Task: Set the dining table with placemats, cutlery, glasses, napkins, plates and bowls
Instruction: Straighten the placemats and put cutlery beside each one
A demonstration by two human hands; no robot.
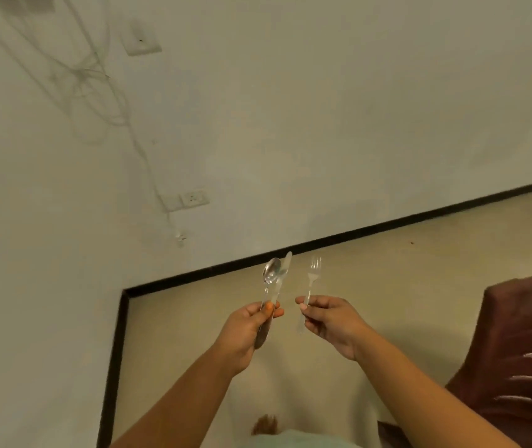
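Note:
My left hand (248,331) grips a clear plastic spoon (271,275) and a clear plastic knife (284,266) together by their handles, both pointing up and away. My right hand (331,321) pinches a clear plastic fork (312,279) near the middle of its handle, tines up. The two hands are held out in front of me at about the same height, a short gap apart, above the beige floor. No table, placemat, plate, bowl, glass or napkin is in view.
A white wall (258,124) with a black skirting (323,239) fills the upper view, with a socket (193,198) and hanging cables (96,79). A dark maroon plastic chair (523,344) stands at the right. Beige floor (403,270) lies below.

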